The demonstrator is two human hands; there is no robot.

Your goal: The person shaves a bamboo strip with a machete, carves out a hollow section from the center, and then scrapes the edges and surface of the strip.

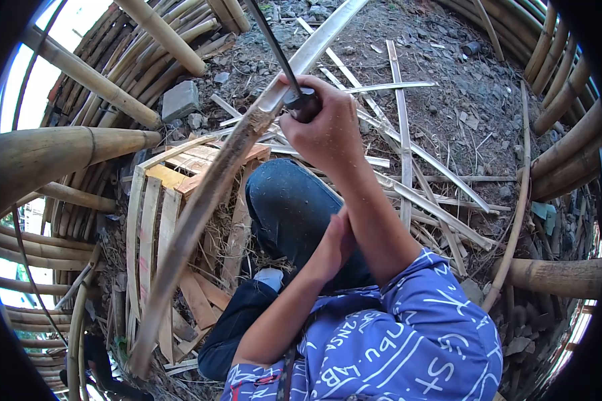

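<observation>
My right hand [324, 127] is closed round the dark handle of a long-bladed knife [274, 43], whose narrow blade points up and away to the left. Beside that fist runs a long split bamboo piece [214, 180], slanting from the top middle down to the lower left. Its upper part shows a pale hollow inside; lower down it is brown and blurred. My left hand [336, 244] lies against my right forearm with its fingers stretched out, partly hidden by that arm, and holds nothing visible. My bent knee [287, 194] in dark jeans is just below the bamboo.
A slatted wooden crate [144, 234] stands left of my knee. Several pale bamboo strips [405, 134] lie crossed over the rubbly ground ahead and to the right. A grey block [180, 100] sits at upper left. Thick bamboo poles [67, 160] jut in from both sides.
</observation>
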